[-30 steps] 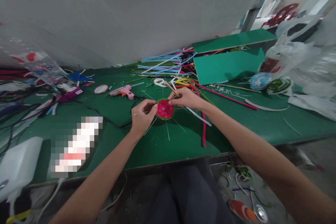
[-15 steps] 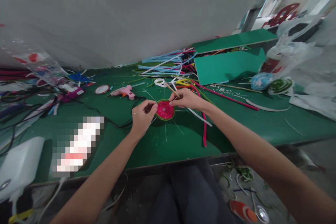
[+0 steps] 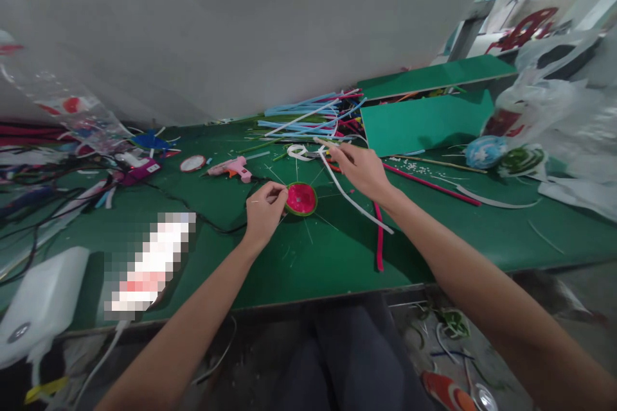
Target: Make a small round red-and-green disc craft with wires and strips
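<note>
Plainly, the red disc [image 3: 302,199] with its green rim is at the middle of the green table [image 3: 486,231], set between the two forearms. Thin clear wires [image 3: 328,222] fan out from around it. The person's left hand [image 3: 264,209] is at the disc's left edge, thumb and forefinger pinched on the rim. The right hand [image 3: 361,170] is farther off, to the far right of the disc, palm down over the top end of a white strip [image 3: 367,212]; its fingertips are partly hidden, so one cannot fairly tell whether they grip anything. That strip runs from there toward the near right, crossing a pink strip [image 3: 380,250]. A pink glue gun [image 3: 231,167] lies to the far left of the disc. At the far side are a pile of coloured tubes [image 3: 301,123] and, right of it, a green board [image 3: 429,122]. White beads [image 3: 412,167] are scattered right of the right hand.
</note>
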Available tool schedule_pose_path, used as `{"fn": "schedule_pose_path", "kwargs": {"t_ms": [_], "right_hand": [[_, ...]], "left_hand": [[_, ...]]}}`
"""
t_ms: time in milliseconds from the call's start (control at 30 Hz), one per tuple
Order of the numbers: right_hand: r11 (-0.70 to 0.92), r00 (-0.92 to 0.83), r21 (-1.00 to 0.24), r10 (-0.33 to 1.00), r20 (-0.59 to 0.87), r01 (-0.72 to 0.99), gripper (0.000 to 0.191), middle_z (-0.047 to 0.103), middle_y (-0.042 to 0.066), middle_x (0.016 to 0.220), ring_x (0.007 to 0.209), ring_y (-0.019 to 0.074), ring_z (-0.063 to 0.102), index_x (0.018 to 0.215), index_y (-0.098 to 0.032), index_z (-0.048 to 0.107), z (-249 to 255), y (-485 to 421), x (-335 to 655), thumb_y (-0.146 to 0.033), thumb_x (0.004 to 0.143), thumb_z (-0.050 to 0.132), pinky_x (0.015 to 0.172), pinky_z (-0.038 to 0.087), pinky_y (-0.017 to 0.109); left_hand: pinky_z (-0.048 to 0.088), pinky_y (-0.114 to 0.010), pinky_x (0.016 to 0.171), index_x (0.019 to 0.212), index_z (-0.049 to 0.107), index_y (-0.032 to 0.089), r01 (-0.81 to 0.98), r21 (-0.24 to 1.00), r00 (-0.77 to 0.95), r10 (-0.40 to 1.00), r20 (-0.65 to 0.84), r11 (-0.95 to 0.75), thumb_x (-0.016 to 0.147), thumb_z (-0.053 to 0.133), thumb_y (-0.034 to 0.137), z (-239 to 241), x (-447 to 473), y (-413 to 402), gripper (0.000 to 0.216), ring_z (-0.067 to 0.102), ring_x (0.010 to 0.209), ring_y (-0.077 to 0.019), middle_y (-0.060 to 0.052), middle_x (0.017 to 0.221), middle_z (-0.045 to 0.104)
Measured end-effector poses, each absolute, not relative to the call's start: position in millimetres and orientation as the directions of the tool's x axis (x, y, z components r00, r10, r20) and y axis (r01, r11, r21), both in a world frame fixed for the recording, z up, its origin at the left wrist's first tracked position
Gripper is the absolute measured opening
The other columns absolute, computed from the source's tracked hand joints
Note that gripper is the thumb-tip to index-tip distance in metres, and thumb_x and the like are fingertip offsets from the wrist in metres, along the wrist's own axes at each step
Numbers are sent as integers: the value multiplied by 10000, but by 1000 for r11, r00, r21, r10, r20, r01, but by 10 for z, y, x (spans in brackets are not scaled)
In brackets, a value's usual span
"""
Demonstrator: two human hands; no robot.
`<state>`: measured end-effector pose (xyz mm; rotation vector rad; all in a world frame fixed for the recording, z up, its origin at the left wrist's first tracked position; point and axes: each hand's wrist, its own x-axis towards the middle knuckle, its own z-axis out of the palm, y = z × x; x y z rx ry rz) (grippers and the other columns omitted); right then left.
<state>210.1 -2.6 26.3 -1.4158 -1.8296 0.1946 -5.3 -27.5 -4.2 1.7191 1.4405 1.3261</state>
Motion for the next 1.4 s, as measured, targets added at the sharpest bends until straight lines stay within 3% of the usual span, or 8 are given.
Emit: {"fn": "schedule_pose_path", "kwargs": {"t_ms": [167, 300, 700, 1100, 1400], "right_hand": [[483, -340, -146, 771, 539, 863, 463, 604, 56, 634, 637, 159, 490, 643, -170, 624, 219, -48, 2058, -512, 892, 435, 561, 256, 282], [571, -488, 0, 702, 518, 821, 391, 651, 76, 718, 761, 199, 528, 761, -161, 676, 173, -22, 2044, -416, 924, 429, 695, 314, 321], [598, -555, 93, 659, 508, 796, 291, 622, 100, 810, 845, 219, 505, 815, -118, 667, 136, -99, 1906, -336, 908, 497, 731, 333, 317], [537, -487, 60, 707, 513, 842, 303, 628, 112, 815, 845, 227, 503, 825, -102, 658, 172, -130, 1874, -333, 915, 484, 735, 326, 329], [468, -368, 17, 672, 643, 884, 322, 630, 124, 806, 841, 239, 513, 787, -126, 639, 140, -88, 1881, -326, 934, 435, 720, 351, 342]], "left_hand": [[417, -186, 399, 712, 610, 179, 426, 863, -21, 950, 310, -273, 739, 578, 255, -67, -59, -262, 86, 521, 389, -81, 32, 588, 597], [420, -189, 385, 763, 635, 173, 422, 873, -4, 962, 272, -245, 735, 590, 266, -94, -65, -241, 107, 519, 375, -84, 23, 584, 618], [409, -176, 357, 692, 638, 172, 397, 886, 25, 968, 251, -241, 706, 594, 240, -112, -61, -227, 83, 496, 366, -77, 28, 526, 592], [404, -199, 378, 706, 655, 172, 370, 904, 23, 975, 221, -214, 707, 601, 282, -177, -92, -180, 122, 515, 379, -95, 8, 548, 611], [405, -188, 365, 703, 653, 167, 358, 911, 15, 976, 215, -206, 699, 597, 270, -180, -76, -165, 117, 518, 375, -93, 13, 544, 604]]}}
